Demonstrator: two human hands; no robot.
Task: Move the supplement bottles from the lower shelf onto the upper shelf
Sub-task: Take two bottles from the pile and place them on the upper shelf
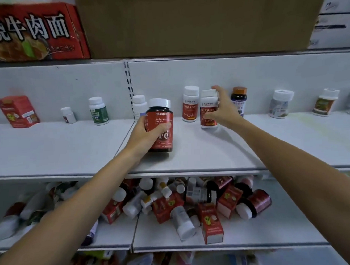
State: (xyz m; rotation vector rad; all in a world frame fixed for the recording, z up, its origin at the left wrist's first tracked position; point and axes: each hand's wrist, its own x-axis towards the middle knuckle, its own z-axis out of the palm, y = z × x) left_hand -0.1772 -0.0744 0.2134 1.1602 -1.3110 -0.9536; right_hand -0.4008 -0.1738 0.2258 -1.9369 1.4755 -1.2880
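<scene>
**While both hands hold bottles at the upper shelf, crowding is the risk**

Since the upper shelf (pixel 210 153) carries only a loose row along its back wall, room is no worry. The trouble lies in the gaps. Below it, the lower shelf (pixel 277 234) holds a heap of bottles and red cartons (pixel 172 203) lying every way, so most of the job looks undone. Any careless pull from that heap could send round bottles rolling off the front lip.

The larger of the two in hand is the dark red bottle (pixel 164 141). The left hand (pixel 144 133) wraps it, fingers and thumb curled round its belly. It is near the shelf's front, well forward of the row; whether its base touches the shelf I cannot tell. Pushed back carelessly, it could knock the plain white bottle (pixel 139 105) just behind it.

The smaller one, the white bottle with the red label (pixel 207 109), is pinched by the right hand (pixel 223 110), forefinger over the cap and thumb on the label. It sits between its red-labelled twin (pixel 190 105) and an orange-capped dark bottle (pixel 239 96), both close. A wide release of the fingers could topple either.

Both held bottles have their long axis close to upright, white caps up, labels facing the front.
</scene>
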